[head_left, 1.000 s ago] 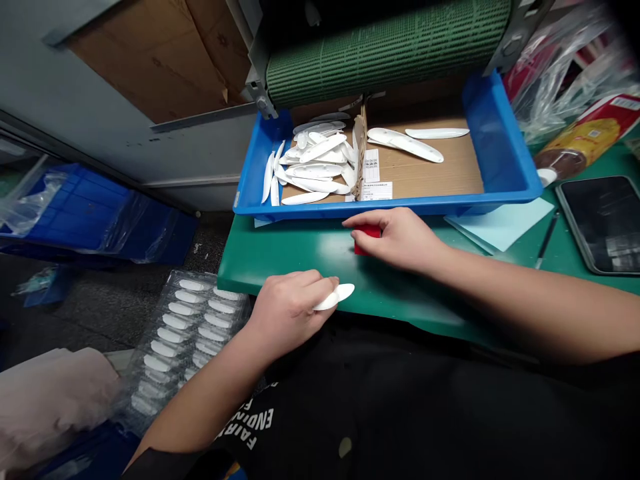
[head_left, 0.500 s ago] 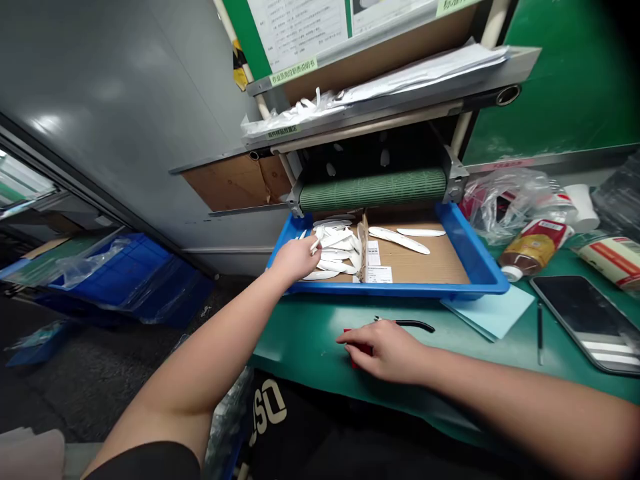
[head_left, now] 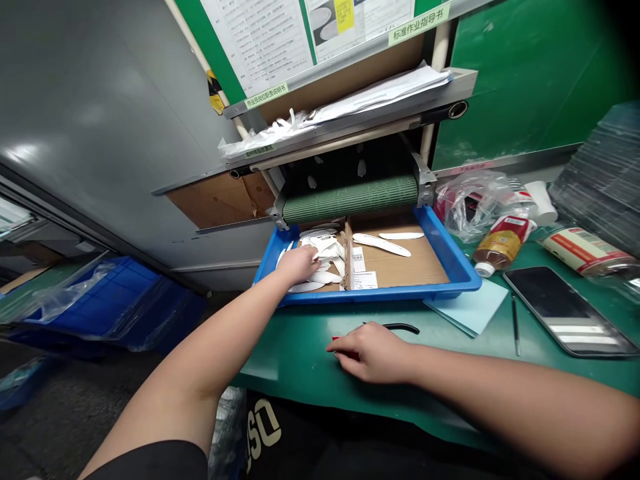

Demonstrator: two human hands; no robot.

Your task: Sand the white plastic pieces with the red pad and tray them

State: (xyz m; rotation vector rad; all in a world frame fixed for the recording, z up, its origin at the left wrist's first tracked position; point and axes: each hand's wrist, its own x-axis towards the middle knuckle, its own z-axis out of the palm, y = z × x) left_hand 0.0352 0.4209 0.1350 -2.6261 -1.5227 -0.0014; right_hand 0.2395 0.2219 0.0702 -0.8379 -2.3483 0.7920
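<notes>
**Your left hand [head_left: 299, 265] is down among the white pieces [head_left: 325, 277], your right hand [head_left: 373, 353] on a red block [head_left: 345, 355]**

The fingers of your left hand curl narrowly over the pile, and you can't tell from here whether they have closed on a piece. The pile sits in the left part of the blue tray [head_left: 370, 295], beside an upright cardboard divider [head_left: 346, 263]. Two more white pieces [head_left: 381, 245] lie apart from it on the cardboard liner [head_left: 400, 267].

Your right hand rests on the green bench [head_left: 295, 363], fingers together, covering most of the block. Only a red edge shows past your fingertips, so any grip is hidden. Just beyond that hand lies a black curved strip [head_left: 400, 327]. Farther right are light-blue sheets [head_left: 470, 307], a phone [head_left: 565, 310], and a bottle [head_left: 500, 245] beside a clear plastic bag [head_left: 473, 207]. A green roller [head_left: 350, 199] runs behind the tray.
</notes>
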